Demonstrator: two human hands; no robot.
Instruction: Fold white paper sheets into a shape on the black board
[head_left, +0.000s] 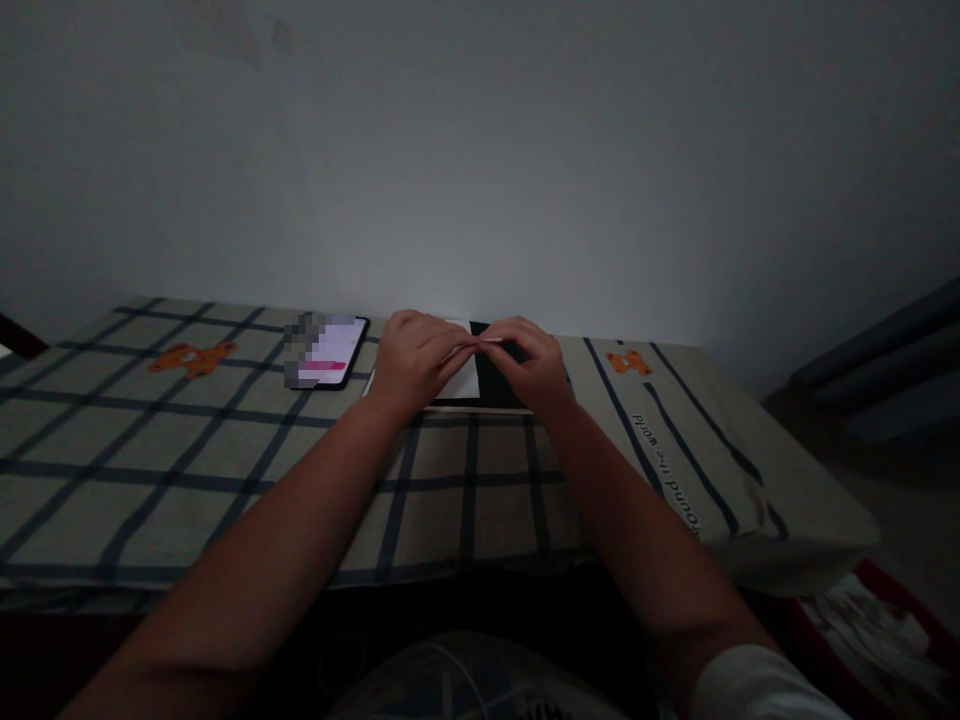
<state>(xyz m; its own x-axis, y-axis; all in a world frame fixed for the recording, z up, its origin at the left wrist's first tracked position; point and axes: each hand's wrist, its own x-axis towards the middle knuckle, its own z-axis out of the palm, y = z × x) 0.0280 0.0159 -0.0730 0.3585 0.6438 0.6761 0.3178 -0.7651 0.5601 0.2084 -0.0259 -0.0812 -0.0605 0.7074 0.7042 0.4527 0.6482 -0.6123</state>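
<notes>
While both hands meet at the center, their fingertips touch above the flat items on the cloth (pixel 465 500). Right hand (pixel 536 360), at 3 o'clock of the meeting point: thumb and index finger closed, pinching what looks like a small pale sliver (pixel 491 340). Left hand (pixel 412 360), at 9 o'clock: thumb and index tips closed together; can't tell if they grip the sliver too. The sliver is right at the meeting point, too small to identify.

Under the hands, 2 flat areas side by side: white piece (pixel 463 382) toward 7 o'clock, black piece (pixel 499 385) toward 5 o'clock. 1 item or 2, can't tell; hands cover part. Phone (pixel 330 355) lies near the left hand at 9 o'clock, screen lit, part pixelated. 2 orange bears on the cloth: left bear (pixel 193 358) at 9 o'clock beyond the phone, right bear (pixel 628 362) at 3 o'clock. Lettering (pixel 660 460) at 4 o'clock. Wall (pixel 480 150) at 12 o'clock. White sleeve (pixel 757 690) at 5 o'clock.
</notes>
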